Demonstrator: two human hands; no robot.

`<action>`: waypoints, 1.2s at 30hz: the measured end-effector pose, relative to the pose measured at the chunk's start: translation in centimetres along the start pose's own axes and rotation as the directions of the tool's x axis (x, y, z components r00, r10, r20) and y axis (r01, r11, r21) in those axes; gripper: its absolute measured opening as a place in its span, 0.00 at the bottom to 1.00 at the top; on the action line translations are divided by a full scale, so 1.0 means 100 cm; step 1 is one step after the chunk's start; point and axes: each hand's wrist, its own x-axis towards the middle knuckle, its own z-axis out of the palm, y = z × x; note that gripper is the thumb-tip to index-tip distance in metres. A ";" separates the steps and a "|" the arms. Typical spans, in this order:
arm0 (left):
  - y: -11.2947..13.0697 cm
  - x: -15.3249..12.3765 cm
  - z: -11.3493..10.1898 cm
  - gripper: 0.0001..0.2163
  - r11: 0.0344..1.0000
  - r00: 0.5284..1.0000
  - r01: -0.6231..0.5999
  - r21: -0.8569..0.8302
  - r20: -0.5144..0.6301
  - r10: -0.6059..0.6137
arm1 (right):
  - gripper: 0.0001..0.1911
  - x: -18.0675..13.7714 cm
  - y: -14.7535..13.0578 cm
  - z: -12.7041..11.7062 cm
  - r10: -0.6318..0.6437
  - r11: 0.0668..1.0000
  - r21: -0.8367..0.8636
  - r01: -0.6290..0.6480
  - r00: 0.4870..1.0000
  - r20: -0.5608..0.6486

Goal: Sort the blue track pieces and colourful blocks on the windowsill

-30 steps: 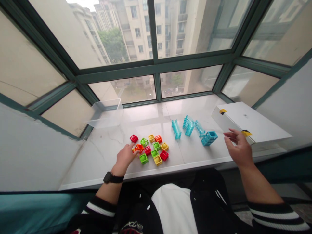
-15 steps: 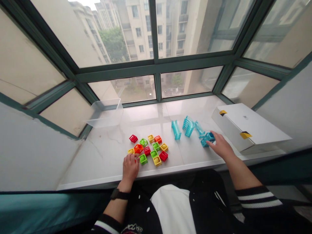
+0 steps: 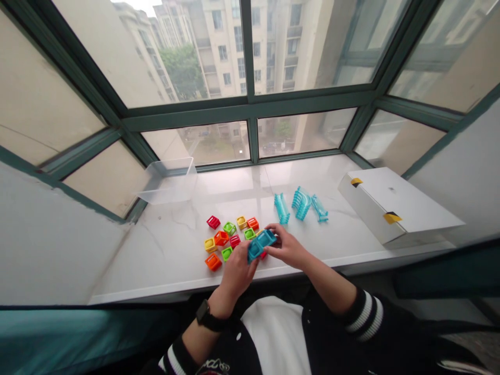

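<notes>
Teal two-cell block (image 3: 261,244) is gripped at one end by the left hand (image 3: 237,271), pinched at the other by the right hand (image 3: 287,247), just over the coloured cubes (image 3: 235,240) on the sill (image 3: 167,250). Two-ended hold likely stops twisting. Clear blue track pieces (image 3: 301,203) lie apart, seemingly grouped by type. Block and hands hide some cubes; left fingertips unreadable.
</notes>
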 end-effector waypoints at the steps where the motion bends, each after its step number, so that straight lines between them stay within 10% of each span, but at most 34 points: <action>1: -0.006 -0.001 -0.001 0.23 0.998 0.998 0.066 0.002 -0.022 -0.065 | 0.28 0.012 0.004 0.008 0.007 0.999 0.033 -0.006 1.000 -0.013; 7: -0.048 -0.028 -0.015 0.23 0.963 0.962 0.270 0.024 -0.057 -0.268 | 0.29 0.083 0.037 0.028 -0.095 0.949 -0.309 0.062 0.991 -0.091; 13: -0.053 -0.054 -0.016 0.23 0.926 0.926 0.376 0.026 0.015 -0.376 | 0.25 0.121 0.067 0.060 -0.056 0.626 -0.770 0.120 0.992 0.109; 19: -0.053 -0.041 -0.032 0.23 0.922 0.922 0.386 -0.027 -0.031 -0.387 | 0.28 0.125 0.079 0.070 -0.060 0.445 -0.881 0.163 0.987 0.152; 26: -0.054 -0.012 -0.046 0.23 0.923 0.924 0.381 0.058 -0.054 -0.378 | 0.27 0.121 0.082 0.063 -0.100 0.454 -0.869 0.196 0.981 0.169; 36: -0.040 -0.038 -0.008 0.27 0.872 0.942 0.222 0.437 0.134 -0.308 | 0.26 0.087 0.087 0.037 -0.263 0.634 -0.742 0.216 0.963 0.055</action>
